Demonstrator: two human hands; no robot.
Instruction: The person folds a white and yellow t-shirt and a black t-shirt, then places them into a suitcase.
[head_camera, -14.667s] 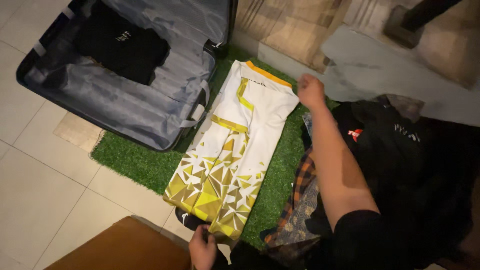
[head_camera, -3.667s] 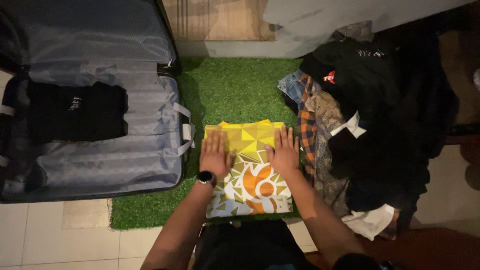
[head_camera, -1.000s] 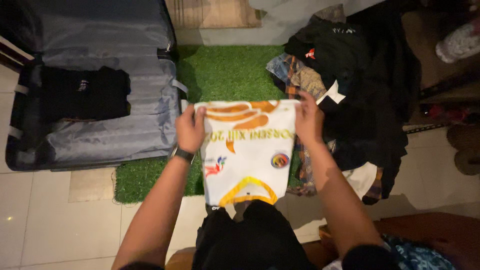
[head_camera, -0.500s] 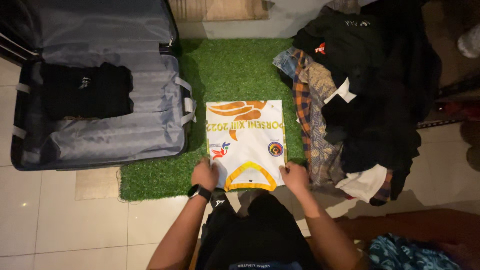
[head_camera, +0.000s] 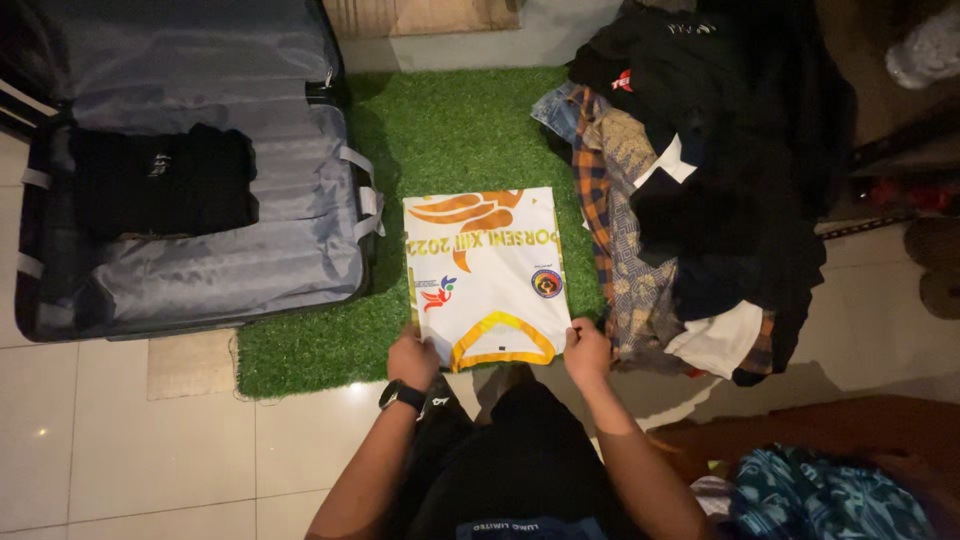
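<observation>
A folded white shirt (head_camera: 487, 275) with yellow and orange marks lies flat on a green grass mat (head_camera: 450, 130). The shirt is longer one way than the other, and its long way runs straight out from the person, from the near edge of the mat toward the far wall. The yellow collar end is the end closest to the person. The left hand (head_camera: 413, 359) is on the near left corner of the shirt, and the right hand (head_camera: 587, 350) is on the near right corner. Both hands are curled and seem to pinch the cloth at those corners, though the fingers are partly hidden, so how tight they hold is hard to tell. A dark watch sits on the left wrist. Both hands are about the same way from the shirt, one on each side of the collar. An open grey suitcase (head_camera: 200, 270) lies to the left, just beside the mat, with a folded black garment (head_camera: 160, 180) inside it. The left hand is the one closer to the suitcase. A heap of dark and checked clothes (head_camera: 690, 180) sits on the right, touching the mat's edge.
</observation>
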